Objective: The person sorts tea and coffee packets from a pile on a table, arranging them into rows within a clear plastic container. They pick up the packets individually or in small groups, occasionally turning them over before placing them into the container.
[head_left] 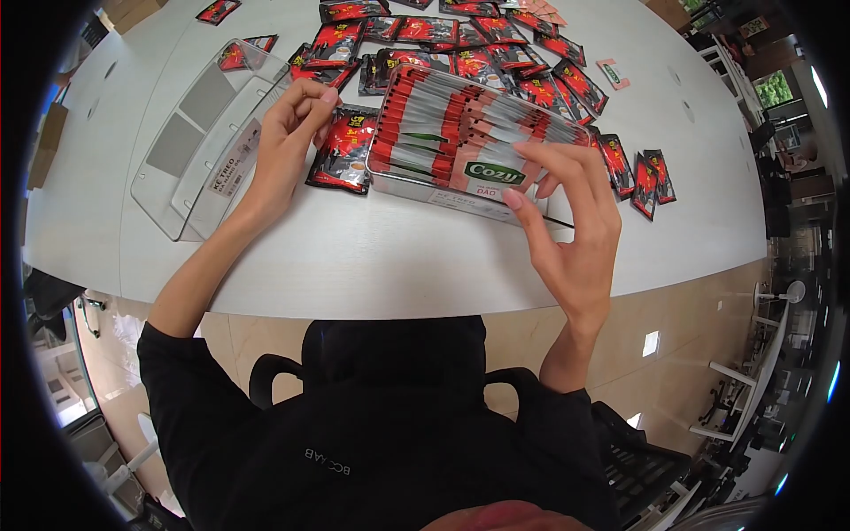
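A clear plastic box (416,184) stands in front of me, packed with rows of red, silver and pink sachets (434,124). At its near side a pink and green Cozy tea sachet (490,175) faces up. My right hand (575,208) is over the box's right part, thumb and fingers apart around the Cozy sachet's right edge. Left of the box lies a red and black coffee sachet (348,146). My left hand (290,133) hovers at that sachet's upper left, thumb and fingertips drawn together; I cannot tell what they hold.
An empty clear plastic tray (168,190) with a paper label lies at the left. Many red and black sachets (429,31) are heaped behind the box, and several (651,181) lie to its right. A small pink packet (612,74) is at the back right.
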`<state>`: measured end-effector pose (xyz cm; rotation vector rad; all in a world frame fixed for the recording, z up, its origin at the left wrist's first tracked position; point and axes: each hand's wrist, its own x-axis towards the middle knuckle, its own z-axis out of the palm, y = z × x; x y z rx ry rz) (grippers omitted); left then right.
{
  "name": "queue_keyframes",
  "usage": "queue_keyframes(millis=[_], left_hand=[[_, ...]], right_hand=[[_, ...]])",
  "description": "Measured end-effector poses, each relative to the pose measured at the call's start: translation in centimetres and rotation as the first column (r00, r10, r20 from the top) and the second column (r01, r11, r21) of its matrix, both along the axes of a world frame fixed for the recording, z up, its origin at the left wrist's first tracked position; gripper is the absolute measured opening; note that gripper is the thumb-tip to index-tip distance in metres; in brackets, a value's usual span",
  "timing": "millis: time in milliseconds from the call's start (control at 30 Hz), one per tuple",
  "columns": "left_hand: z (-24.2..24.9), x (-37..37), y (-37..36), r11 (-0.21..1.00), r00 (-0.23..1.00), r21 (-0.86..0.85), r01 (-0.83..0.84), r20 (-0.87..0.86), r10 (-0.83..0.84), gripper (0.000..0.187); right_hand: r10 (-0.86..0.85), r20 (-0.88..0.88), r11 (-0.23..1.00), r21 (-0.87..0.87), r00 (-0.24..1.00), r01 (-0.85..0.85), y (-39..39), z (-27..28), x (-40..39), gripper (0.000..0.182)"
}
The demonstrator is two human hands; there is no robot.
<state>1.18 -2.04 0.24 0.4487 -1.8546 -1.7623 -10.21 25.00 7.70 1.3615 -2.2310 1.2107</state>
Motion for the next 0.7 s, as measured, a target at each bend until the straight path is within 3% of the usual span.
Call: queue_keyframes(millis=[33, 100, 233, 300, 400, 533, 600, 700], left_hand=[[0.0, 0.0, 0.0, 1.000, 1.000, -0.004, 0.001, -0.002, -0.001, 0.017], [0.0, 0.0, 0.0, 1.000, 1.000, -0.004, 0.001, 0.001, -0.001, 0.017], [0.3, -0.1, 0.2, 1.000, 1.000, -0.004, -0.021, 0.006, 0.021, 0.018], [0.3, 0.0, 0.1, 1.000, 1.000, -0.002, -0.017, 0.011, 0.017, 0.018], [0.4, -0.1, 0.1, 1.000, 1.000, -0.002, -0.015, 0.017, 0.015, 0.018], [0.3, -0.1, 0.1, 1.000, 1.000, 0.002, -0.020, 0.019, 0.020, 0.018], [0.3, -0.1, 0.2, 1.000, 1.000, 0.005, -0.015, 0.022, 0.015, 0.017], [0.2, 0.0, 0.1, 1.000, 1.000, 0.010, -0.009, 0.027, 0.009, 0.017]], right_hand=[[-0.002, 0.000, 1.000, -0.001, 1.000, 0.002, 0.0, -0.2, -0.1, 0.029], [-0.017, -0.170, 1.000, 0.008, 0.985, 0.019, 0.1, -1.0, -0.5, 0.020], [-0.071, -0.157, 0.997, -0.022, 0.985, 0.069, 0.3, -1.5, -0.7, 0.013], [-0.034, -0.165, 0.996, 0.072, 0.986, 0.047, 0.6, -1.4, -1.2, 0.014], [0.039, -0.164, 0.997, 0.071, 0.986, -0.028, 0.9, -0.9, -1.1, 0.014], [-0.003, -0.151, 0.997, 0.078, 0.989, 0.015, 0.4, -0.3, -0.3, 0.014], [-0.007, -0.291, 0.997, 0.071, 0.957, 0.029, 0.0, -1.0, -0.7, 0.015], [0.012, -0.305, 0.995, 0.094, 0.952, 0.018, -0.3, -1.1, -0.7, 0.015]])
